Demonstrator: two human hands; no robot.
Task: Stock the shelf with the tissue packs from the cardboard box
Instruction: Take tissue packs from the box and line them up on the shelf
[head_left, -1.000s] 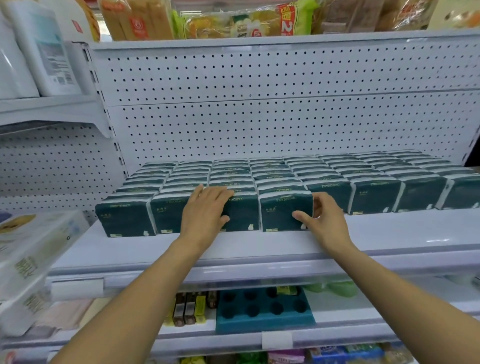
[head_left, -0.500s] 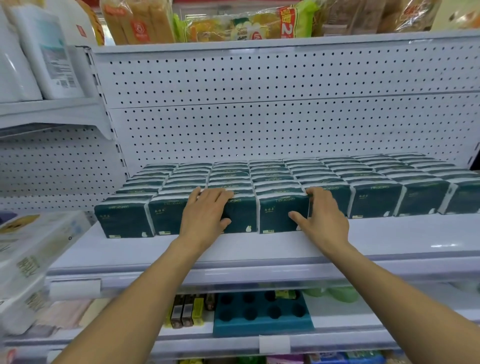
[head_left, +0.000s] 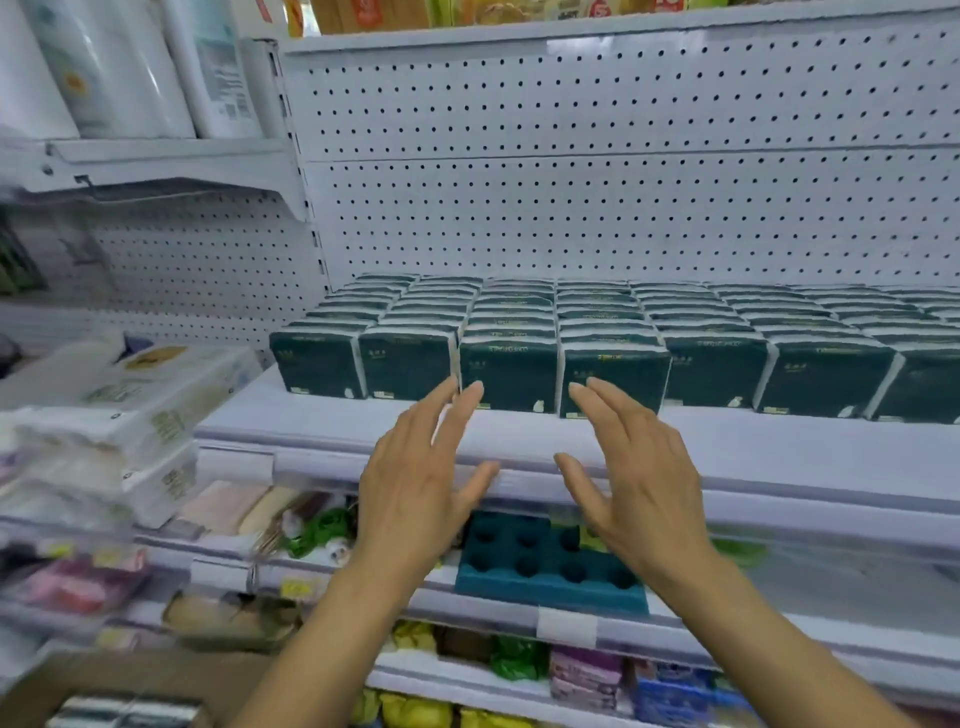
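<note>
Two open hands hang in front of the shelf (head_left: 779, 457), and neither one has hold of anything. Your left hand (head_left: 415, 488) has its fingers straight, the tips near the lower front of one dark green tissue pack (head_left: 509, 371); whether they touch it you cannot tell. Your right hand (head_left: 639, 467) mirrors it before the neighbouring pack (head_left: 613, 376). These two front packs stand a little nearer than the rest of the row, likely because they close the two middle columns. The tissue packs (head_left: 519, 312) stand upright in tight rows running far back to the pegboard wall (head_left: 571, 208), faces forward so shoppers can read them. At near left, a corner of the cardboard box (head_left: 124, 675) shows, with more packs (head_left: 124, 709) inside, so you probably reach there next.
</note>
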